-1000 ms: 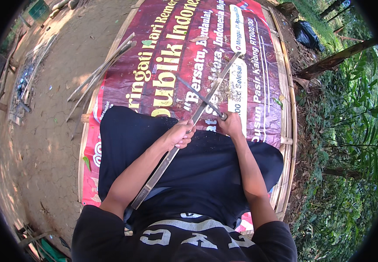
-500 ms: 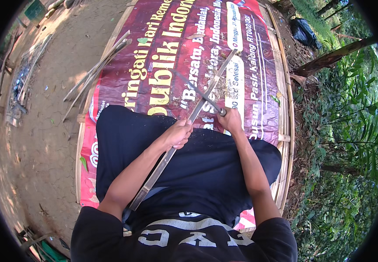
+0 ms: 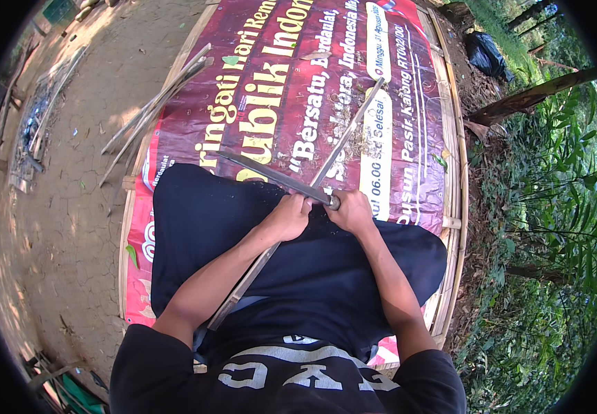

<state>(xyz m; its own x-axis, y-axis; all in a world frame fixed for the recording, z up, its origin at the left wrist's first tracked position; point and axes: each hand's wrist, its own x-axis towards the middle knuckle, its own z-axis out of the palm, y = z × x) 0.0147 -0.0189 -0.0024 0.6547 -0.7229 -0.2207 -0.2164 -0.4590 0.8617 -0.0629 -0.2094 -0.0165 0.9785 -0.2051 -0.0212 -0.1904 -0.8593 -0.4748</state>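
Observation:
My left hand (image 3: 289,219) is closed around a long, narrow bamboo strip (image 3: 351,130), which slants from my lap up to the far right. In my right hand (image 3: 351,210), closed on its handle, is a long knife (image 3: 267,174) with a straight grey blade. The blade lies across the strip just beyond my left fingers, its tip pointing left and away. Both hands are close together above the dark cloth (image 3: 326,269) over my lap. Pale shavings lie scattered on the maroon banner (image 3: 423,172) under the strip.
The banner covers a bamboo platform (image 3: 456,159). Several thin sticks (image 3: 152,103) rest across its left edge, near a green leaf (image 3: 230,60). Bare earth (image 3: 81,241) lies to the left. At the right are a log (image 3: 530,93), a black plastic bag (image 3: 486,55) and green plants.
My right hand has moved left and nearer to me, bringing the knife down the strip beside my left hand. The blade has swung to point more to the left.

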